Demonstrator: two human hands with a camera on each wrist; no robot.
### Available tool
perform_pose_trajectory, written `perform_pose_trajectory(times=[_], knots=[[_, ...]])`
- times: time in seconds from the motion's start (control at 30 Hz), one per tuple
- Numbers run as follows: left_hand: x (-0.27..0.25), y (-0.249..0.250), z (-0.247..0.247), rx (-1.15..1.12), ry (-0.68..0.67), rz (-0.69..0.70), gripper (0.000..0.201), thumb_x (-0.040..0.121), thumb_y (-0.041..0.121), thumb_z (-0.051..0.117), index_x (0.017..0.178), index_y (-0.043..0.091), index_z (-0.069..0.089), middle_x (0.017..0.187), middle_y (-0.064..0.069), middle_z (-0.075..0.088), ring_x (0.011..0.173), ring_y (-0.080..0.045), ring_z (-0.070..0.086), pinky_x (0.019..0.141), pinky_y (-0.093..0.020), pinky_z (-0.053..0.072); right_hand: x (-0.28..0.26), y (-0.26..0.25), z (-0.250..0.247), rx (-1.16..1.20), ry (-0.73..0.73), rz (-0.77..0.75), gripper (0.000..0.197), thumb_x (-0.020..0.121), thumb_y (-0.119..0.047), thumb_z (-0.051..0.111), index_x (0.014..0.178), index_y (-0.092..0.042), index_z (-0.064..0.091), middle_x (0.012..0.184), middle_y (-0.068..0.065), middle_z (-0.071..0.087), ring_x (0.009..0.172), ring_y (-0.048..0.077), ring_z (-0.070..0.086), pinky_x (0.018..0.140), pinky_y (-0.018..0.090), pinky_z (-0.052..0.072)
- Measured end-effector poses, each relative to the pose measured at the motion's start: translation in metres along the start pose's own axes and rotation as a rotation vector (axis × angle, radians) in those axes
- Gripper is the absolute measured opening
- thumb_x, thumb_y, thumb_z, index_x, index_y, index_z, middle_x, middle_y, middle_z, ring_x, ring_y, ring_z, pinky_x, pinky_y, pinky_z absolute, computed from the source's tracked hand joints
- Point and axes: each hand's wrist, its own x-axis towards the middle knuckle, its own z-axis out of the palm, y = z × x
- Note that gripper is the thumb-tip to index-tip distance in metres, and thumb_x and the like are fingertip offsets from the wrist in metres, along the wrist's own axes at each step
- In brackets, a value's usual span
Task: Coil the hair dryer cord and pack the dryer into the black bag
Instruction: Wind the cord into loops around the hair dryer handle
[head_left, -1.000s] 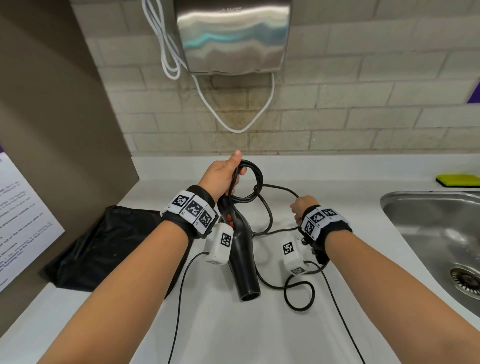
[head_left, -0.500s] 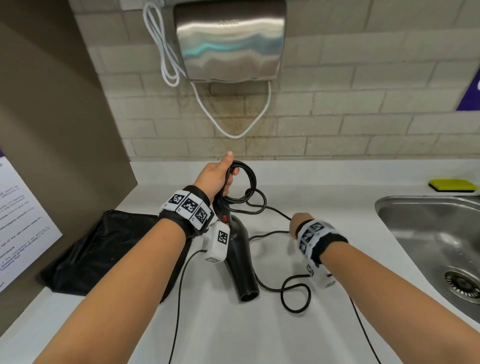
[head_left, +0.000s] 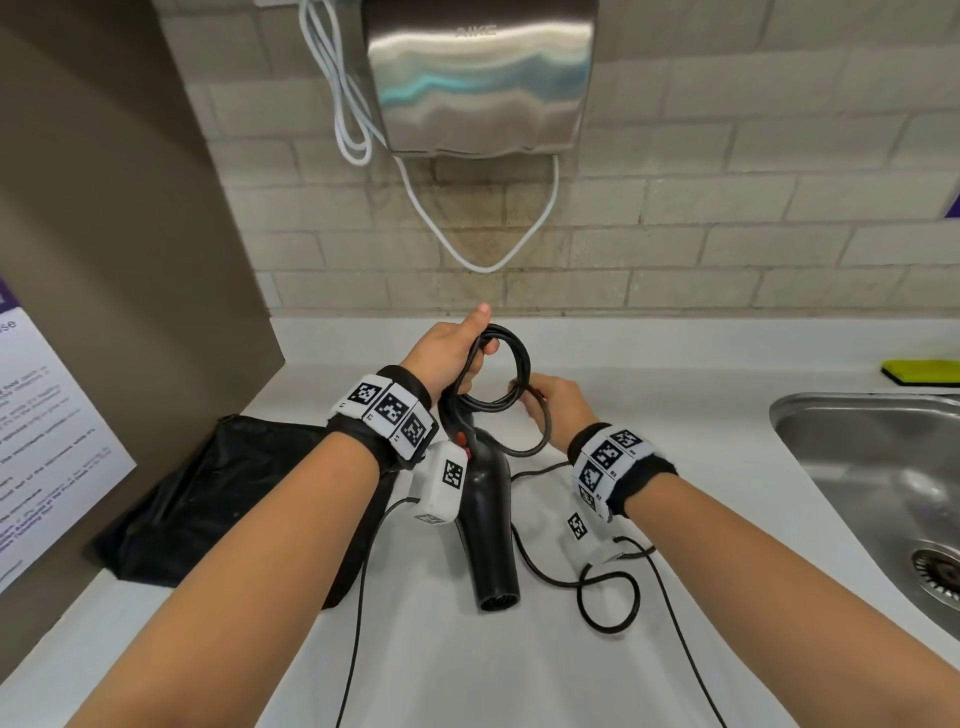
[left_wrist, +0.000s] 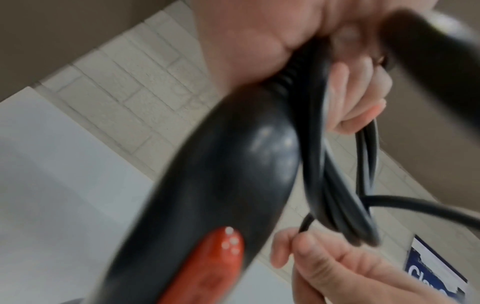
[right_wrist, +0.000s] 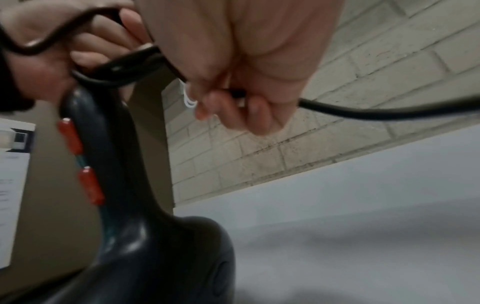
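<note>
The black hair dryer (head_left: 488, 525) with red switches (left_wrist: 218, 259) hangs nozzle-down over the white counter (head_left: 467, 675). My left hand (head_left: 457, 353) grips the top of its handle (right_wrist: 103, 164) together with several coiled loops of the black cord (head_left: 511, 374). My right hand (head_left: 558, 410) pinches the cord (right_wrist: 363, 113) just right of the coil, close to the left hand. The rest of the cord (head_left: 608, 597) trails loose on the counter. The black bag (head_left: 218, 499) lies flat at the left, under my left forearm.
A steel sink (head_left: 883, 478) is sunk into the counter at the right, with a yellow sponge (head_left: 919, 371) behind it. A hand dryer (head_left: 478, 78) with a white cable (head_left: 467, 249) hangs on the brick wall. A brown panel (head_left: 130, 260) with a notice (head_left: 41, 441) stands at the left.
My right hand has come up and leftward with the cord, from the counter to the coil held in my left hand. The left hand and dryer stayed roughly in place.
</note>
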Motion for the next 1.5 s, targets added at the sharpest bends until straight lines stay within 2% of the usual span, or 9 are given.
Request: perform_pose_trajectory(times=[0.27,0.47,0.53,0.73,0.87,1.0,1.2,1.37,1.5], knots=[[-0.005,0.0,-0.003,0.035,-0.042,0.006,0.053,0.097,0.048,0.033,0.058,0.014,0.047,0.038,0.008,0.03,0.036,-0.01,0.022,0.039,-0.02,0.023,0.019,0.038,-0.019,-0.093,-0.001,0.497,0.011,0.095,-0.015,0.038,0.09,-0.016,0.049,0.064,-0.002,0.041,0.056,0.015,0.041,0.052,0.021,0.034],[-0.008,-0.003,-0.011,-0.005,-0.015,0.009,0.051,0.096,0.046,0.036,0.06,0.013,0.049,0.038,0.01,0.022,0.033,-0.008,0.017,0.038,-0.019,0.019,0.006,0.063,-0.043,-0.073,-0.117,0.703,0.019,0.092,-0.001,0.043,0.081,-0.014,0.05,0.089,0.006,0.052,0.078,0.018,0.053,0.067,0.021,0.048],[-0.008,-0.003,-0.011,-0.019,-0.024,0.0,0.047,0.096,0.044,0.036,0.064,0.013,0.048,0.035,0.013,0.021,0.032,-0.005,0.017,0.038,-0.018,0.019,0.003,0.052,-0.041,-0.29,-0.176,0.746,0.022,0.093,-0.005,0.042,0.111,-0.006,0.054,0.12,0.016,0.054,0.104,0.026,0.056,0.089,0.031,0.05],[-0.004,-0.005,-0.011,-0.044,-0.03,0.015,0.041,0.096,0.04,0.039,0.066,0.013,0.048,0.038,0.014,0.023,0.032,-0.003,0.018,0.035,-0.014,0.02,-0.008,0.008,-0.021,-0.553,-0.132,0.11,0.075,0.078,-0.02,0.058,0.144,-0.029,0.021,0.149,0.002,0.025,0.122,0.029,0.048,0.096,0.033,0.042],[-0.003,-0.007,-0.011,-0.062,-0.001,0.048,0.037,0.096,0.035,0.042,0.067,0.013,0.047,0.037,0.013,0.025,0.031,-0.002,0.02,0.034,-0.014,0.021,-0.017,-0.012,-0.012,-1.038,-0.229,-0.148,0.051,0.087,-0.054,0.04,0.135,-0.037,0.036,0.121,-0.006,0.061,0.111,0.028,0.051,0.087,0.034,0.039],[-0.005,-0.006,-0.011,-0.06,-0.01,0.063,0.037,0.096,0.033,0.043,0.066,0.012,0.046,0.037,0.014,0.024,0.032,-0.002,0.019,0.035,-0.014,0.02,-0.015,-0.009,-0.013,-1.131,-0.33,-0.117,0.05,0.094,-0.057,0.02,0.114,-0.034,0.058,0.1,0.0,0.068,0.102,0.023,0.057,0.086,0.035,0.04],[-0.008,-0.004,-0.008,-0.08,-0.045,0.043,0.048,0.098,0.043,0.032,0.066,0.012,0.048,0.038,0.012,0.024,0.034,-0.006,0.018,0.038,-0.017,0.02,-0.008,0.015,-0.014,-0.315,-0.357,0.272,0.045,0.099,-0.037,0.022,0.091,-0.018,0.062,0.064,-0.004,0.059,0.081,0.021,0.058,0.088,0.034,0.045],[-0.006,-0.003,0.0,-0.05,-0.047,0.046,0.042,0.098,0.035,0.039,0.066,0.011,0.05,0.035,0.011,0.029,0.031,-0.002,0.02,0.035,-0.014,0.021,-0.001,0.003,-0.009,-0.465,-0.409,0.275,0.033,0.095,-0.028,0.04,0.117,-0.009,0.056,0.115,0.009,0.063,0.11,0.026,0.055,0.094,0.032,0.039],[-0.003,-0.003,0.001,-0.049,-0.056,0.054,0.041,0.098,0.034,0.038,0.067,0.011,0.051,0.036,0.012,0.028,0.031,-0.002,0.02,0.034,-0.014,0.021,0.0,-0.017,-0.014,-0.299,-0.314,0.07,0.023,0.086,-0.019,0.059,0.108,-0.016,0.065,0.11,0.003,0.067,0.109,0.021,0.057,0.099,0.032,0.041]])
